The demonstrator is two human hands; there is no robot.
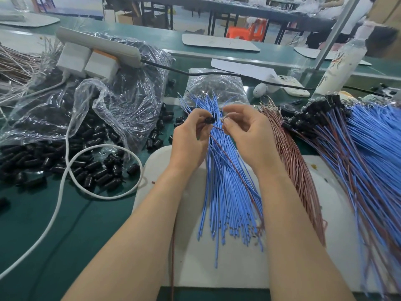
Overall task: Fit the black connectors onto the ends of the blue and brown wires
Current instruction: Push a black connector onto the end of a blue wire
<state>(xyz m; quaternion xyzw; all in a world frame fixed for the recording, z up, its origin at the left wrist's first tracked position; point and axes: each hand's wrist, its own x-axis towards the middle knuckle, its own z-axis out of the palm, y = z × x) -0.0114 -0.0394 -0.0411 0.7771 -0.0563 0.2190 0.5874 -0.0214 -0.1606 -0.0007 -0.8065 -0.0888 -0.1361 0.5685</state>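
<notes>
The left hand (pixel 191 137) holds one black connector (pixel 210 121) pinched in its grip, thumb and fingertips clamped on the body, its open end apparently facing right. Just right of it, nearly touching, the right hand (pixel 247 133) has its grip closed on the end of one brown wire (pixel 217 127); the wire's tip is hidden among the fingers, so whether it has entered the connector cannot be told. The coming move seems to turn on that short gap. The wire end lies right of the connector at about the same height, with the wire's long axis running from the grip down and toward the near right across the bundle below. The right hand would feed it leftward while the left steadies the connector. Both hands hover over the far end of a fanned bundle of blue wires (pixel 225 192), several dozen and too many to count, lying near-to-far on a white mat (pixel 191 253). To the right lies a similar bundle of brown wires (pixel 297 170), and farther right a heap of wires already fitted with connectors (pixel 347 137). On the green worktop (pixel 65 235) to the left, loose connectors (pixel 91 170) spill by the dozen from a clear plastic bag (pixel 121 98). A second, fuller bag (pixel 217 88) sits beyond the hands.
</notes>
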